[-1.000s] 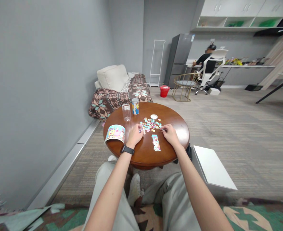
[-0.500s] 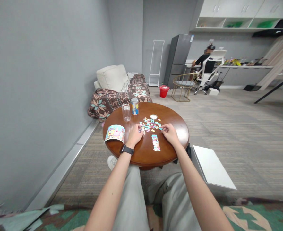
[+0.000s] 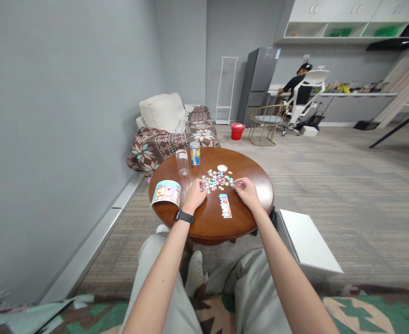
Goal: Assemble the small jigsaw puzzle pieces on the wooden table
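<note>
Loose jigsaw puzzle pieces (image 3: pixel 218 179) lie in a heap on the round wooden table (image 3: pixel 237 222). At the left edge of the heap, my left hand (image 3: pixel 195 195) is closed, fingertips pinched on a small puzzle piece partly hidden by the fingers. My right hand (image 3: pixel 247 192) is at the heap's right edge, its thumb and fingers pinching a puzzle piece. Between the hands, nearer to me, lies a joined strip of puzzle (image 3: pixel 226 206). A curled picture sheet (image 3: pixel 166 192) with the cartoon scene is left of my left hand.
Toward the back of the table stand a clear glass (image 3: pixel 182 162) and a printed can (image 3: pixel 195 154), with a round lid (image 3: pixel 222 168) behind the pieces. A white box (image 3: pixel 309 239) is at the right. Beyond are a covered sofa (image 3: pixel 176 141), a red bin (image 3: pixel 237 131) and a seated person (image 3: pixel 300 88).
My left leg has swung out to the left, and a white shoe now shows under the table. Both hands stay nearly in place; the right fingers shift slightly.
</note>
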